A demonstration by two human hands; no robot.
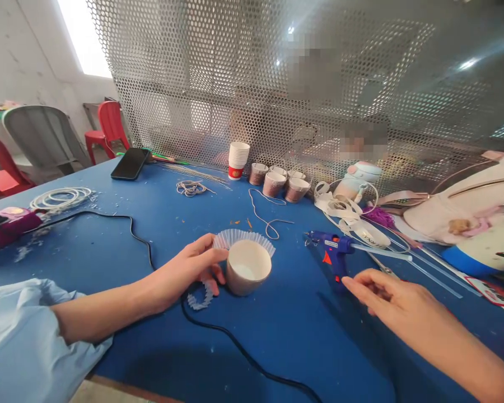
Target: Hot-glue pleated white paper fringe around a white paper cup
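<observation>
Near the middle of the blue table (277, 330) is an open paper cup (248, 268), with a pleated translucent strip (252, 236) curving behind its rim. My left hand (197, 268) is closed at the cup's left side, its fingers around the strip, whose other end (200, 299) curls below the hand. At the right, my right hand (378, 294) is beside the handle of a blue glue gun (334, 246) lying on the table, with its fingers partly curled. Whether those fingertips touch the handle or hold anything is unclear.
Several wrapped cups (274, 183) and a stack of paper cups (237, 162) stand at the back. A phone (130, 164) lies back left. A black cable (243, 350) crosses the front. Glue sticks (437, 274), a bottle (357, 179) and a bag (466, 196) are at right.
</observation>
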